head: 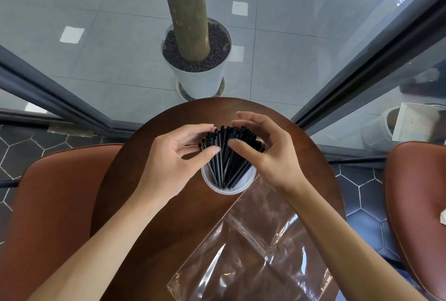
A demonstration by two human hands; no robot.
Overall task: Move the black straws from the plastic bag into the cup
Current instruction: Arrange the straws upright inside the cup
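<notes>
Head view shows black straws [229,156] fanned upright in a white cup [228,186] near the middle of the round wooden bench [135,204]. Left hand [173,156] and right hand [268,148] curl around the straw tops, fingertips touching them. Clear plastic bag [253,252] lies flat toward the near right edge. Tiled floor surrounds.

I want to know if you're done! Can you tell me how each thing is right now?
Straws: standing in the cup, fanned out at the top.
Cup: upright on the table, holding the straws.
Bag: lying flat on the table, looks empty.
Left hand: fingers curled on the straw tops.
Right hand: fingers curled on the straw tops.
Table: holds the cup and bag.
</notes>
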